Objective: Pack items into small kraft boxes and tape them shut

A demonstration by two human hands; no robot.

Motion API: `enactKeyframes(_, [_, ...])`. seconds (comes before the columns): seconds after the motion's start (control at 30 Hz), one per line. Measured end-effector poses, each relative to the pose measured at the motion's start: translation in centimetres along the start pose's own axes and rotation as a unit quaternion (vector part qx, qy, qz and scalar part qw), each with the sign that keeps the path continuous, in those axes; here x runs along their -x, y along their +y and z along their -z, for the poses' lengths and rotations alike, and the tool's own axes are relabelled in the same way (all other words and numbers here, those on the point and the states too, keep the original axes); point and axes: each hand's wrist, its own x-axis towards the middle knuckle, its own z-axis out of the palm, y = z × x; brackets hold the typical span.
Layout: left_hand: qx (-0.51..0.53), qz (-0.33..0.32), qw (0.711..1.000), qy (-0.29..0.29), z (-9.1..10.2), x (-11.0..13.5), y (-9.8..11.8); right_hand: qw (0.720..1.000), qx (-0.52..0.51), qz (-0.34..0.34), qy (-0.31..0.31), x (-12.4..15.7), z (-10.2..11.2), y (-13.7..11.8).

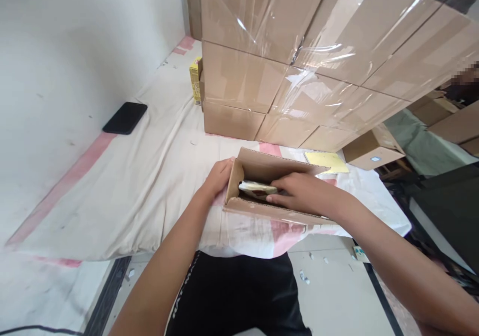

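Observation:
An open cardboard box (280, 162) stands at the front edge of the cloth-covered table, its long flaps raised. My left hand (219, 177) is closed against the outside of its left end, fingertips at the upper corner. Inside the box, my right hand (297, 191) has its thumb and fingers around the right end of a small, pale, shiny packet (254, 187) with dark print. The packet's far end and the box's bottom are mostly hidden by that hand.
Film-wrapped cartons (245, 79) are stacked behind the box. A yellow box (195, 82) stands beside the stack, and a black phone (125, 117) lies by the wall. Yellow paper (327, 162) and another carton (374, 149) are at the right. Part of a person shows at the far right.

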Motion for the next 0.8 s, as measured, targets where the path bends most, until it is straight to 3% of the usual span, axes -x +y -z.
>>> enactKeyframes(0.23, [0.008, -0.024, 1.000, 0.002, 0.0, 0.1, -0.5, 0.999, -0.014, 0.038, 0.021, 0.4, -0.3, -0.7])
enactKeyframes(0.5, [0.005, -0.006, 1.000, 0.006, 0.0, 0.1, -0.7, 1.000, -0.006, -0.005, 0.023, 0.2, -0.4, -1.2])
enactKeyframes(0.8, [0.021, 0.025, 0.999, -0.012, -0.4, 0.9, 0.5, 0.993, 0.084, -0.034, -0.079, -0.8, -0.1, -2.5])
